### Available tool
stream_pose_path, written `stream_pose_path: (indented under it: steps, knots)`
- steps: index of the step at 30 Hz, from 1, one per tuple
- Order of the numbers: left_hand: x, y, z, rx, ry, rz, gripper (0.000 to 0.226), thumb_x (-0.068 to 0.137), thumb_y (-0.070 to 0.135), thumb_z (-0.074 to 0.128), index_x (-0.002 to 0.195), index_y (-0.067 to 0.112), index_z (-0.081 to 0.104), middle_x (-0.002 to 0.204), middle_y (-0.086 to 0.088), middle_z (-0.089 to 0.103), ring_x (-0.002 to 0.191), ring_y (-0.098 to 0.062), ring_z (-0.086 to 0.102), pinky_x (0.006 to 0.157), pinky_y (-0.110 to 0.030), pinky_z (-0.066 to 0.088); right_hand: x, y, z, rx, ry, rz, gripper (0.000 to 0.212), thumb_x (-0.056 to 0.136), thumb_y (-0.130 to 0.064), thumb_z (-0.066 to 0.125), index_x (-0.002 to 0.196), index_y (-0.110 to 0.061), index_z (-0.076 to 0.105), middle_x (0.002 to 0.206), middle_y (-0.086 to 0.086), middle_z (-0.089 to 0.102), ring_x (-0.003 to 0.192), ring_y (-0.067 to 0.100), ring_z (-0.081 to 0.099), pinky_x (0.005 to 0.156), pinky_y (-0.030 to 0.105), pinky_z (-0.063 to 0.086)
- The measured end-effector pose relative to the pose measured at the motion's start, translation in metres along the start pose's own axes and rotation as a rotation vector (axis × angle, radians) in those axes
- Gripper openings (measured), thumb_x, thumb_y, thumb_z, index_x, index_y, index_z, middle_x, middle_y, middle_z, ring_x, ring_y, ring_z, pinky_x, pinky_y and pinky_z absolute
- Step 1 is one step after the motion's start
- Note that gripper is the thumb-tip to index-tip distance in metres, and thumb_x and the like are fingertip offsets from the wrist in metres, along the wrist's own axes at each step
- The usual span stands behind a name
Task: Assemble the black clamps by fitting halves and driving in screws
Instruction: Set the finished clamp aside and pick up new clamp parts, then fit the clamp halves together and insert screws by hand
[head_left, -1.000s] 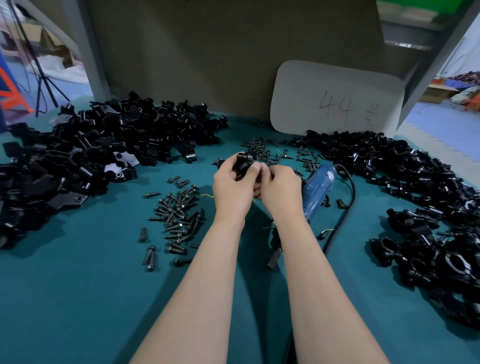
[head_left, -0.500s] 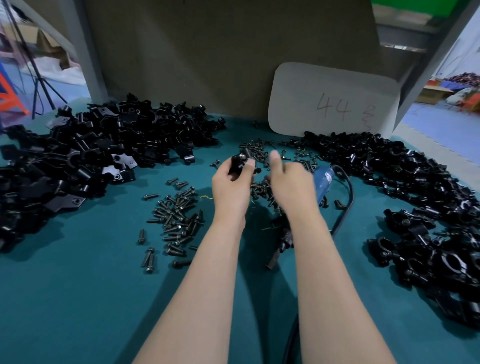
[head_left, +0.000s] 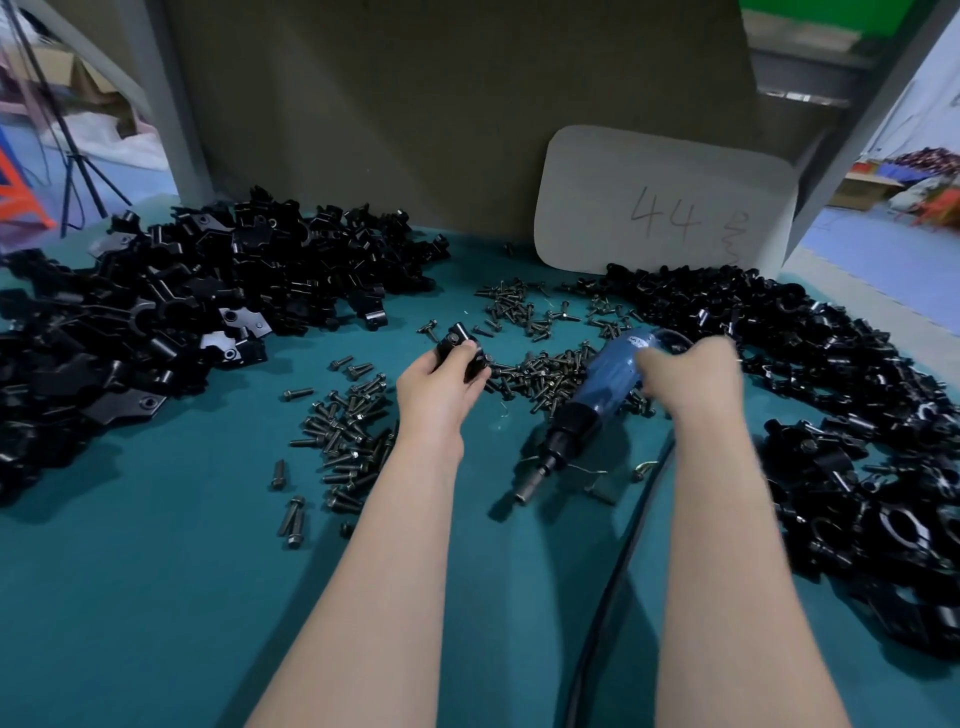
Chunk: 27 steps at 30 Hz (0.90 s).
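Though blurry, right hand (head_left: 696, 382) at screwdriver (head_left: 605, 387).

A pale card (head_left: 665, 202) marked "44" is propped against a brown board (head_left: 415, 104) at the far right, and a black tripod (head_left: 67, 156) is seen far left.

My bench (head_left: 156, 597) is matt teal cloth; the clamps (head_left: 831, 364) shine glossy black, the screws (head_left: 348, 447) dull dark metal.
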<state>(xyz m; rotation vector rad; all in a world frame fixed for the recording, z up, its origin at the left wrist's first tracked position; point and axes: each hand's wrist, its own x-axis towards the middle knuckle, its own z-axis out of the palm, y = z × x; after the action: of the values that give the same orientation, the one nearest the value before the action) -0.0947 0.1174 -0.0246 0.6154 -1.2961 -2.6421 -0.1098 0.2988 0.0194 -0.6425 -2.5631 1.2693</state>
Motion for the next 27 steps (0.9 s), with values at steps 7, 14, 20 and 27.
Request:
stream_pose_path:
  steps: [7,14,20,27]
  knots:
    - [0.002,-0.001,-0.003,0.010,0.047,-0.012,0.012,0.090,0.008,0.064,0.101,0.005,0.063,0.110,-0.013,0.065,0.089,-0.020,0.067,0.089,-0.029,0.055,-0.016,-0.005,0.025,-0.223,-0.136,-0.052,0.089,0.083,-0.062,0.058,0.144,-0.008,0.024,0.141,0.022,0.033,0.109,0.036,0.053,0.093,0.041,0.045]
    - [0.003,-0.002,-0.003,0.057,0.061,0.003,0.020,0.091,0.012,0.062,0.110,0.007,0.060,0.110,-0.012,0.066,0.094,-0.021,0.068,0.084,-0.027,0.056,-0.018,0.000,0.037,-0.123,-0.125,0.016,0.097,0.084,-0.036,0.066,0.149,-0.007,0.001,0.139,0.024,0.032,0.110,0.034,0.045,0.077,0.035,0.036]
    - [0.004,-0.004,-0.001,0.074,0.077,0.034,0.007,0.092,0.012,0.062,0.098,0.008,0.062,0.102,-0.007,0.066,0.094,-0.020,0.069,0.081,-0.022,0.056,-0.008,-0.010,0.015,0.348,-0.008,0.056,0.080,0.080,-0.024,0.067,0.143,-0.001,0.022,0.125,0.017,0.054,0.107,0.029,0.058,0.087,0.041,0.053]
    - [0.000,-0.002,0.000,0.033,0.094,0.038,0.013,0.090,0.012,0.065,0.080,0.015,0.058,0.096,-0.007,0.066,0.090,-0.020,0.069,0.078,-0.021,0.057,-0.017,-0.015,0.002,1.257,-0.174,0.243,0.021,0.081,0.007,0.056,0.090,-0.009,0.046,0.104,0.013,0.053,0.099,0.028,0.060,0.084,0.044,0.056]
